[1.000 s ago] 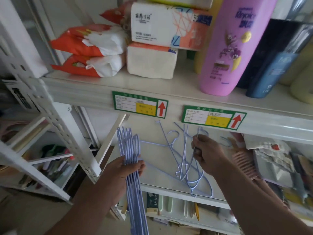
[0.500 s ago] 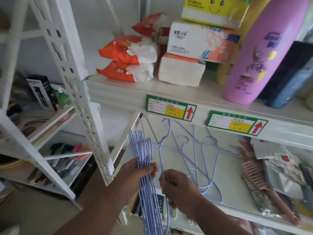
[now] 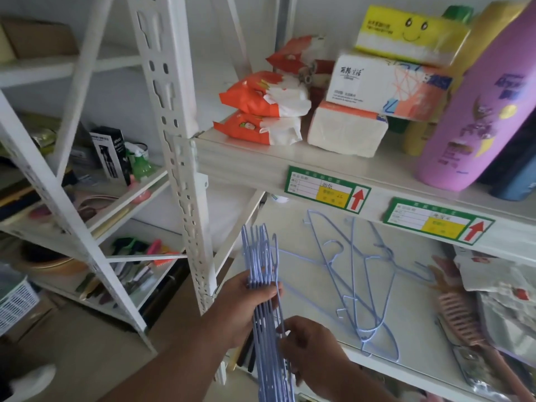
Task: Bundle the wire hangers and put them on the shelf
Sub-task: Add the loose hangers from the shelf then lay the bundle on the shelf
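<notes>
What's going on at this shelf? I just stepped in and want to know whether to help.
A person is gathering light-blue wire hangers into a bundle. The left hand grips the bundle upright in front of the white shelf, and the right hand is pressing one more hanger against its side. Several loose hangers lie tangled on the shelf board, beside a pink comb, not yet collected.

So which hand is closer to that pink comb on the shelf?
Right. The right hand is at the bundle's lower part, left of the comb, with loose hangers between them. The left hand grips the bundle farther left.
</notes>
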A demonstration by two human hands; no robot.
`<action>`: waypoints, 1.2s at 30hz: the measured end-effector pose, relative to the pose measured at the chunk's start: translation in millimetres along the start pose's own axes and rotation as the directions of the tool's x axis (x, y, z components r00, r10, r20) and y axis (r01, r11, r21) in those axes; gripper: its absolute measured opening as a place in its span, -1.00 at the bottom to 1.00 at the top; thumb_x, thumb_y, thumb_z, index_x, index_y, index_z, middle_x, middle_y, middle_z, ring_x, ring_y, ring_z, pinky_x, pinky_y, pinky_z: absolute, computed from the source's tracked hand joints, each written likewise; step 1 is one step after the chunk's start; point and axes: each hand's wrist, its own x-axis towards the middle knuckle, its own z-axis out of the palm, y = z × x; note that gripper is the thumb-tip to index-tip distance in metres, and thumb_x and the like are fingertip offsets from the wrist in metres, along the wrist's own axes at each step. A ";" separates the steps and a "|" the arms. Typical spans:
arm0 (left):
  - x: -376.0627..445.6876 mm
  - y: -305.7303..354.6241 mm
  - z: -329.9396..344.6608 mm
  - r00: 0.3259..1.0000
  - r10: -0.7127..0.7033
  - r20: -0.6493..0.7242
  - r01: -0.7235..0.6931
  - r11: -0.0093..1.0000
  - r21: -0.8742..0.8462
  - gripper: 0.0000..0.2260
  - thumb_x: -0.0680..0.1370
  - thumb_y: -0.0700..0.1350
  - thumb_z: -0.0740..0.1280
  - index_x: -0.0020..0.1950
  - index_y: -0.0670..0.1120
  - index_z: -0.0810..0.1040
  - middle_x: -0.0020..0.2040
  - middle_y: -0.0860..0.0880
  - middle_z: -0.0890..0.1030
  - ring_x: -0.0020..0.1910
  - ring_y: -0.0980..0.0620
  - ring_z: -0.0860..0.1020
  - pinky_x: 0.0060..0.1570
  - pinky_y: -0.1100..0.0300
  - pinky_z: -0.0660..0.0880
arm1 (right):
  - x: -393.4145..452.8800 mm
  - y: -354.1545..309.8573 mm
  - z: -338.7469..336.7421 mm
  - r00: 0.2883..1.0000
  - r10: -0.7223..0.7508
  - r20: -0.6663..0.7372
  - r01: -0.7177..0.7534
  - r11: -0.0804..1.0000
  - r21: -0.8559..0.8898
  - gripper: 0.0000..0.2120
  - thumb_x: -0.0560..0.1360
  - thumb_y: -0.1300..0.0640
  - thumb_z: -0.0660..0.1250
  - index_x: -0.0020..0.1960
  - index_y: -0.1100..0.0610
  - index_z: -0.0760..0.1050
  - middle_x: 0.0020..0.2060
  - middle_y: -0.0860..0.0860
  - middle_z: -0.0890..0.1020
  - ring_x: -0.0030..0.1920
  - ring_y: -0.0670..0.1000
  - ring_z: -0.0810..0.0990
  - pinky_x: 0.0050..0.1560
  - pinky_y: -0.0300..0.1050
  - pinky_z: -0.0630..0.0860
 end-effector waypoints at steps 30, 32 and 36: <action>0.2 3.5 17.2 0.984 -0.157 0.085 0.159 0.987 -0.024 -0.82 0.46 -0.13 0.46 0.00 -0.17 0.77 0.22 -0.40 0.65 0.27 -0.34 0.61 0.35 -0.24 0.48 | 10.1 11.4 -2.1 0.909 -0.003 0.417 -0.221 0.844 0.488 -0.69 0.56 0.29 0.43 0.17 0.52 0.52 -0.03 0.33 0.68 0.01 0.29 0.67 0.23 0.34 0.57; -0.5 5.0 18.5 0.982 -0.163 0.090 0.166 0.986 -0.022 -0.84 0.47 -0.17 0.45 -0.02 -0.16 0.78 0.22 -0.44 0.62 0.24 -0.34 0.61 0.35 -0.26 0.44 | 12.9 9.2 -8.2 0.918 0.025 0.395 -0.200 0.891 0.408 -0.70 0.56 0.16 0.46 0.11 0.40 0.61 -0.06 0.25 0.73 -0.04 0.22 0.71 0.17 0.22 0.67; -1.4 6.4 21.4 0.984 -0.148 0.096 0.150 0.989 -0.015 -0.82 0.44 -0.27 0.43 0.00 -0.19 0.76 0.23 -0.48 0.58 0.12 -0.30 0.63 0.21 -0.17 0.55 | 26.4 5.5 -45.2 0.964 0.152 0.218 -0.232 0.881 0.412 -0.81 0.60 0.08 0.40 -0.02 0.22 0.61 -0.22 0.17 0.72 -0.25 0.10 0.68 -0.16 -0.08 0.63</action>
